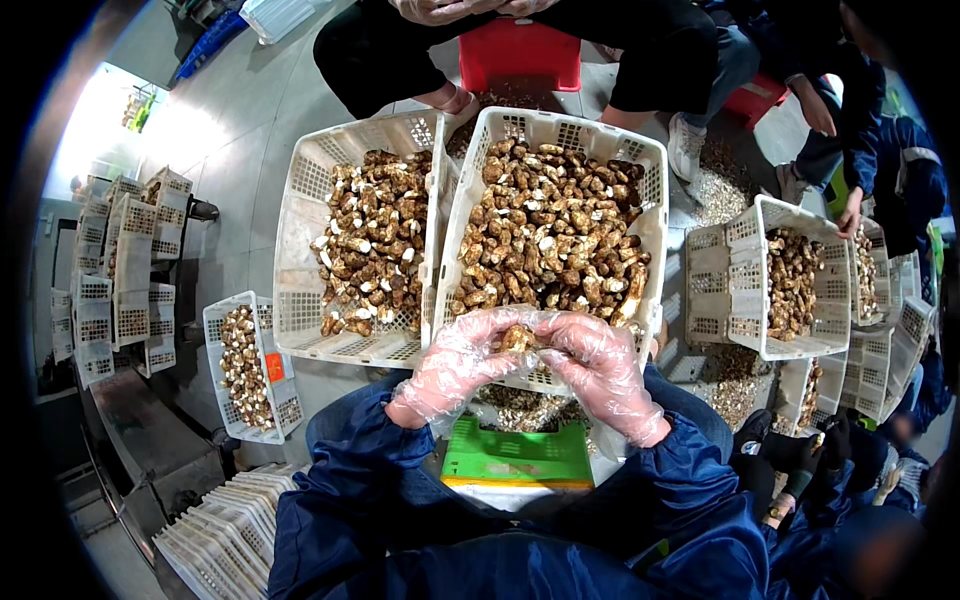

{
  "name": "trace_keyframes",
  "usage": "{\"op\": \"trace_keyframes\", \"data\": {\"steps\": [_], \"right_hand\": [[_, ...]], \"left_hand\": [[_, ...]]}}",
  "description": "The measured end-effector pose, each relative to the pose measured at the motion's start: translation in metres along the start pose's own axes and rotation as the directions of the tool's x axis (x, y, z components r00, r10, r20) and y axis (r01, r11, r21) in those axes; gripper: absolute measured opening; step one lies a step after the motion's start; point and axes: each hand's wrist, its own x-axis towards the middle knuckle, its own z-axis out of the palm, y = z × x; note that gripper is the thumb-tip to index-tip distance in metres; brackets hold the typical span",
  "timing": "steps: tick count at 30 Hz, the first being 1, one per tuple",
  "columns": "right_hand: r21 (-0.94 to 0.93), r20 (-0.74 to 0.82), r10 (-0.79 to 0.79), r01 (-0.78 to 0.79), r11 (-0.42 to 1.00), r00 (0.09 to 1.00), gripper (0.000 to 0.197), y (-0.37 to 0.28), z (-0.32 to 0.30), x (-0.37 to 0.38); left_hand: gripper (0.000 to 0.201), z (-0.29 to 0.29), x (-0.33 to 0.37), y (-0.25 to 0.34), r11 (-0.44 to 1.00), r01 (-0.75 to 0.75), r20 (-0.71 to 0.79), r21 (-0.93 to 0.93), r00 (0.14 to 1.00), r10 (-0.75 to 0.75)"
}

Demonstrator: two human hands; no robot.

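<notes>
In thin clear plastic gloves, my two hands meet over the near edge of a white slatted crate [655, 215]. Between the fingers of my left hand [448, 362] is a brown mushroom [518, 339]. My right hand [606, 366] is closed just beside it, its fingertips by the mushroom; whatever it may grip is hidden. Brown and white mushrooms [550, 225] fill the crate beyond my hands. Against its left side stands a second white crate [305, 215], holding more mushrooms [380, 235], several with pale cut-looking ends.
A green plastic box or stool [517, 448] sits between my knees, with trimmings [530, 408] on the floor beyond it. Opposite sits a gloved person near a red stool [520, 55]. More mushroom crates stand left [285, 400] and right [745, 290], with co-workers at the right.
</notes>
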Motion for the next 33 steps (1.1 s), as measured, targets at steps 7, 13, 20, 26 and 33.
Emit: {"op": "trace_keyframes", "data": {"steps": [7, 13, 20, 26, 33], "right_hand": [[0.23, 0.092, 0.352, -0.364, 0.903, 0.931, 0.013, -0.006, -0.004, -0.001], [0.145, 0.104, 0.126, -0.14, 0.98, 0.987, 0.009, 0.0, 0.005, -0.001], [0.396, 0.164, 0.322, -0.361, 0.844, 0.932, 0.01, 0.008, 0.005, -0.002], [0.694, 0.282, 0.512, -0.541, 0.475, 0.811, 0.006, 0.008, 0.005, -0.003], [0.528, 0.315, 0.332, -0.454, 0.717, 0.889, 0.01, 0.016, 0.002, -0.004]], "left_hand": [[0.046, 0.003, -0.004, 0.009, 0.989, -0.113, -0.017, -0.095, 0.994, 0.111], [0.045, -0.001, -0.005, 0.008, 0.931, -0.179, -0.023, 0.318, 0.98, 0.196], [0.046, -0.001, -0.007, 0.008, 0.84, -0.235, 0.019, 0.489, 0.966, 0.259], [0.052, -0.003, -0.01, 0.0, 0.761, -0.339, 0.116, 0.554, 0.936, 0.333], [0.05, -0.007, -0.01, -0.003, 0.906, -0.266, 0.076, 0.328, 0.964, 0.256]]}}
